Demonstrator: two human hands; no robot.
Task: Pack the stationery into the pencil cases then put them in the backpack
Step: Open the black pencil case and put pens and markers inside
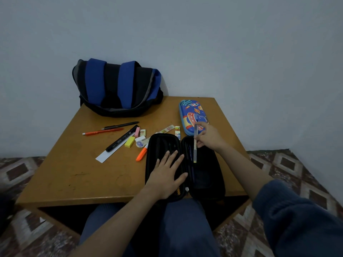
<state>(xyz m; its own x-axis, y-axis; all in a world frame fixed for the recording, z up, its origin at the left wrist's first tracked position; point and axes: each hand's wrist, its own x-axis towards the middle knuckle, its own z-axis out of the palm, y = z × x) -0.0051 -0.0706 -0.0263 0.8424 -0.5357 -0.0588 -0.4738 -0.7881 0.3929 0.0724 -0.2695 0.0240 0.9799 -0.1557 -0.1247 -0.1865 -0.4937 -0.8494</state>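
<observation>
A black pencil case lies open at the table's front edge, with dark pens inside. My left hand rests flat with spread fingers on its left half. My right hand pinches a pale pen that points down over the right half. A closed blue pencil case with a space print lies behind my right hand. Loose stationery lies left of the black case: an orange highlighter, a yellow eraser, a black marker, a white ruler, a red pen. The blue and black backpack stands at the back.
The wooden table stands against a pale wall. More small erasers and a patterned ruler lie between the marker and the cases. A black pen lies behind the red one. A patterned carpet surrounds the table. My knees sit under the front edge.
</observation>
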